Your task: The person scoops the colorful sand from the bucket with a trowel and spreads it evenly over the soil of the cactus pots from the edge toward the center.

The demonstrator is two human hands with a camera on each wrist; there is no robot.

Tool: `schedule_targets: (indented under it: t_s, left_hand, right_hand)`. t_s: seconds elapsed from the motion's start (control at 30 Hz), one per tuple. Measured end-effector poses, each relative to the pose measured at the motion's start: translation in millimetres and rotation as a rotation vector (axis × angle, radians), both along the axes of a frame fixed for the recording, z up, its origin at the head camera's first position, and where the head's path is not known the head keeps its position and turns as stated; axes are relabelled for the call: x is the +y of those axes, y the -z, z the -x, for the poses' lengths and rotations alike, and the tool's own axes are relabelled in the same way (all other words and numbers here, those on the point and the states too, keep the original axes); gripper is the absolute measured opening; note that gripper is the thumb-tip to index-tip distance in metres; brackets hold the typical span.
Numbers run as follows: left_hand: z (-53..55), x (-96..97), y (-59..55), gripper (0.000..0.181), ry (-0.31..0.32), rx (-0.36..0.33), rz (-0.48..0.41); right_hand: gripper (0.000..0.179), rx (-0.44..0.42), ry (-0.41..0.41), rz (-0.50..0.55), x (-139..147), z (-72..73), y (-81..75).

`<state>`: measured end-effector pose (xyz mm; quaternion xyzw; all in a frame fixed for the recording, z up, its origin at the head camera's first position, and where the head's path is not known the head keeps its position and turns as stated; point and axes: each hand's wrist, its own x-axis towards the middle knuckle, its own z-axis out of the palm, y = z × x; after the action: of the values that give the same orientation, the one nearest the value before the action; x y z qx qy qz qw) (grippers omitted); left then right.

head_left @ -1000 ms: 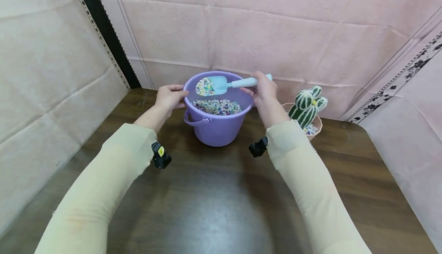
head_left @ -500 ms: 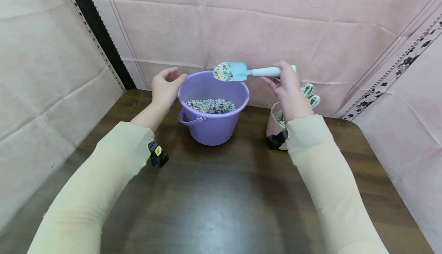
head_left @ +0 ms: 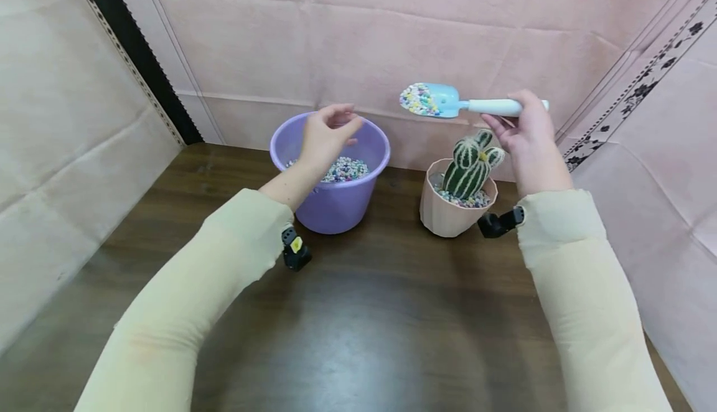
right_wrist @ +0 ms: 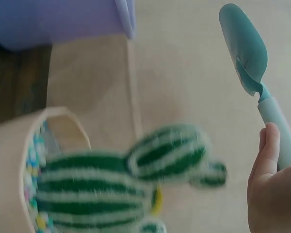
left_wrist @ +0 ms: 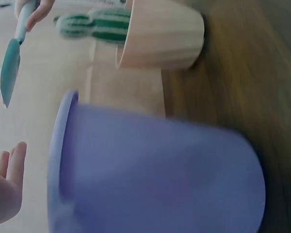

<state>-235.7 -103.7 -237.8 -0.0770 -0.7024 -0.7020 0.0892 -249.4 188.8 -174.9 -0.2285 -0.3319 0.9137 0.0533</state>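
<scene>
My right hand (head_left: 529,135) grips the pale handle of a light-blue trowel (head_left: 446,101), also seen in the right wrist view (right_wrist: 245,46). Pastel pebbles (head_left: 419,99) lie in its blade, which is held level above and left of a knitted cactus (head_left: 469,166). That cactus stands in a pinkish pot (head_left: 448,216) with similar pebbles around its base. Over the purple bucket (head_left: 342,210) hovers my left hand (head_left: 327,135), fingers loosely bent and holding nothing. More pebbles (head_left: 347,169) fill the bucket's lower part, partly hidden by that hand.
Everything stands on a dark wooden table (head_left: 358,312). A pale cloth wall (head_left: 358,45) rises close behind the bucket and pot, with further cloth at the left and right sides.
The right hand has carried the loaded trowel from over the bucket rightward to above the pot. The left hand has let go of the bucket's rim and moved right over it.
</scene>
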Motion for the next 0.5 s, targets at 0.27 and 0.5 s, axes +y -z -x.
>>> schedule_targets:
  t_s: [0.27, 0.5]
  left_hand:
    - [-5.1, 42.1, 7.7, 0.039, 0.101, -0.017, 0.055]
    - [-8.3, 69.8, 19.9, 0.044, 0.209, -0.073, 0.108]
  right_hand:
    - [0.016, -0.004, 0.071, 0.005, 36, -16.1, -2.8]
    - [0.020, -0.032, 0.128, 0.046, 59, -27.8, -1.3]
